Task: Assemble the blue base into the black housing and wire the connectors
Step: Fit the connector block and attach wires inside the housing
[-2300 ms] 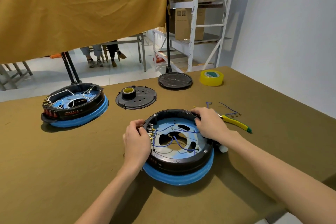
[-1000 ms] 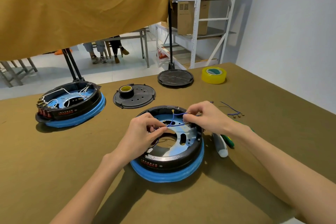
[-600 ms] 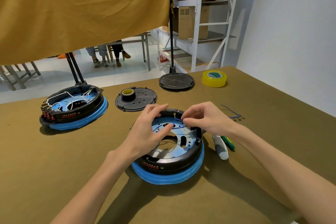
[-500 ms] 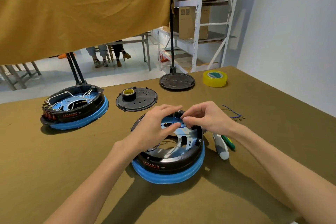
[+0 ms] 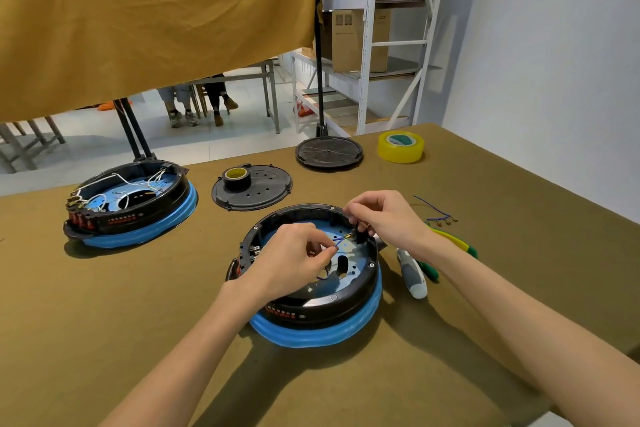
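Finished unit [image 5: 131, 204] sits far left on bench [image 5: 104, 340]. Left hand [image 5: 294, 262] now pinches blue wire [image 5: 337, 242] low inside black housing [image 5: 311, 302] on blue base [image 5: 318, 334], no longer fingers spread; right hand [image 5: 384, 218] moved to the rim, gripping connector [image 5: 358, 236] w/ wire tip at it, so plugging-in looks imminent; spare wires [image 5: 434, 213] right

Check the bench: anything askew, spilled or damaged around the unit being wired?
Nothing looks damaged or spilled. The only loose item is a small bundle of spare blue wires on the olive table cloth beyond the right hand. The black housing sits level on its blue base.
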The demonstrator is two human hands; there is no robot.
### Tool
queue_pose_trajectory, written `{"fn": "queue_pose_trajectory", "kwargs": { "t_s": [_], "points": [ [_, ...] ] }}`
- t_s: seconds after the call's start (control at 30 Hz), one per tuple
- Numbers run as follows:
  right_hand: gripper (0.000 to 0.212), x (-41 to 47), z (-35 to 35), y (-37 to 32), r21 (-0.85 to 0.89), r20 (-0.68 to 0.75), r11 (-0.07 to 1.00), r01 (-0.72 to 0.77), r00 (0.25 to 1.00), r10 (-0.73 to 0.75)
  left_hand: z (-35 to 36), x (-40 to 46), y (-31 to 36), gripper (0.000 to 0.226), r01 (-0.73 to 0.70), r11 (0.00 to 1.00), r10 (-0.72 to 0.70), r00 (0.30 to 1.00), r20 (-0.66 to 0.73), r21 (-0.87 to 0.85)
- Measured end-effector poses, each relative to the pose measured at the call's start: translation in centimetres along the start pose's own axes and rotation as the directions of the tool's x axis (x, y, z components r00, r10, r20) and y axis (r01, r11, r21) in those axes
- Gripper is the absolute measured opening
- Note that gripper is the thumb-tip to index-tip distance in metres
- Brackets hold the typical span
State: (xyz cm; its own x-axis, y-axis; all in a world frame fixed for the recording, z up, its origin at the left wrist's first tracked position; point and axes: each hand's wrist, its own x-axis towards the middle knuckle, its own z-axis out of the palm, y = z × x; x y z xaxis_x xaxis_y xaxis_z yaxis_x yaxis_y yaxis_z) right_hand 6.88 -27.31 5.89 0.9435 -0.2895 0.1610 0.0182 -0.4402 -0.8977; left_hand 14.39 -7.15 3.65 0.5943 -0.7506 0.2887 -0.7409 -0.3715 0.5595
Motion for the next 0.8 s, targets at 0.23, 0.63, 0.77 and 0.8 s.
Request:
{"fn": "queue_pose_trajectory", "kwargs": {
  "t_s": [0.23,0.63,0.77,0.8],
  "points": [
    [0.014,-0.9,-0.6,0.3,-0.127,0.149,0.989,0.069,0.988,-0.05,-0.3,-0.2,-0.2,0.022,-0.013,0.999,0.011,0.999,-0.041,-0.053],
    [0.003,-1.4,-0.6,1.1,-0.116,0.148,0.974,0.194,0.973,-0.176,0.0,1.0,0.2,0.012,-0.02,0.98,0.015,1.0,-0.024,-0.199],
    [0.006,-1.7,-1.0,0.9,-0.059,0.157,0.986,0.158,0.977,-0.148,0.1,1.2,0.4,0.009,0.057,0.929,-0.045,0.998,0.04,-0.365],
    [0.009,-1.7,-1.1,0.8,-0.029,0.167,0.991,0.13,0.978,-0.123,0.1,1.2,0.5,0.009,0.073,0.914,-0.059,0.997,0.049,-0.399]
  ]
}}
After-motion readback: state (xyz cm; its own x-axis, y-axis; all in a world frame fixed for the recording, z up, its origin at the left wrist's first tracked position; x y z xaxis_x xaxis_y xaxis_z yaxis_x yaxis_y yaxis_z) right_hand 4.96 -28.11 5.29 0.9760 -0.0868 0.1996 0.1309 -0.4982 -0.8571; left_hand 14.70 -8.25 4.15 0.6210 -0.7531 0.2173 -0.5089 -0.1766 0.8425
